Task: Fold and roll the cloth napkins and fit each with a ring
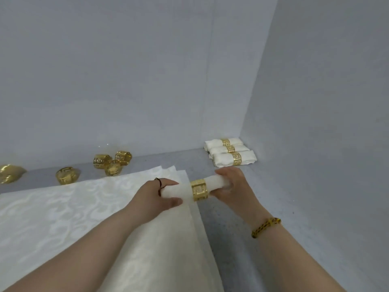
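A rolled white napkin [179,189] is held level above the table between both hands. A gold ring [200,189] with a key pattern sits around its middle. My left hand [155,197] grips the roll's left end, thumb below and fingers above. My right hand [233,186] grips the right end, fingers curled round it. Under the hands lies a stack of flat white patterned napkins [88,211], spread over the left of the table.
Three rolled, ringed napkins [230,152] lie side by side in the far right corner. Several loose gold rings [112,162] stand along the back wall at the left. Grey walls close the table at the back and at the right.
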